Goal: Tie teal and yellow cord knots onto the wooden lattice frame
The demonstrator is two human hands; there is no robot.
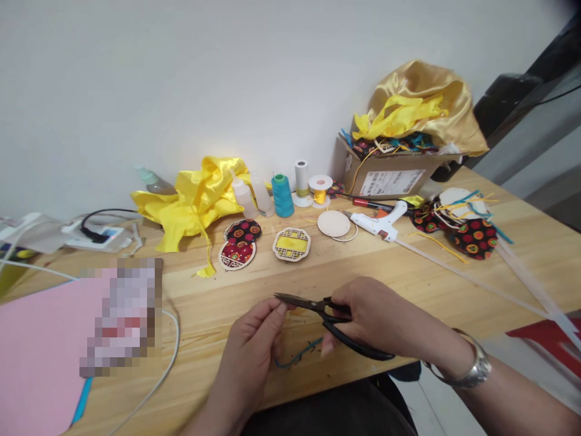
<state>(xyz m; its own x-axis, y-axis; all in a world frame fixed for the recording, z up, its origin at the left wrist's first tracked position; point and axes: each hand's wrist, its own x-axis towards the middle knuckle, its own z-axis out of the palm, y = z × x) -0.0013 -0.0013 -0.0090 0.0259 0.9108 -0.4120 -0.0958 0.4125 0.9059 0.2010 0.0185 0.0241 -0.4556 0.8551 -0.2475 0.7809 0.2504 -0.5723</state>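
Over the worktop [204,303], near the middle of its front edge, black scissors [315,306] are being held by the handles in the right hand [372,312]. The thumb and forefinger of the left hand [258,333] are being pressed together just beside the blades; what is being pinched cannot be told. Below, between the hands, a teal cord [297,354] is showing. For good control, the pinch should probably be kept firm, the blade tips kept clear of the skin, and the cord kept from slipping between the blades.

At the back right corner, a cardboard box [394,178] is being filled above its rim: dark patterned scraps [363,147] are showing inside, with yellow cloth [394,118] and gold satin [458,109] being heaped on top. Along the back edge, a squeeze bottle [244,197] is standing; its content cannot be told.
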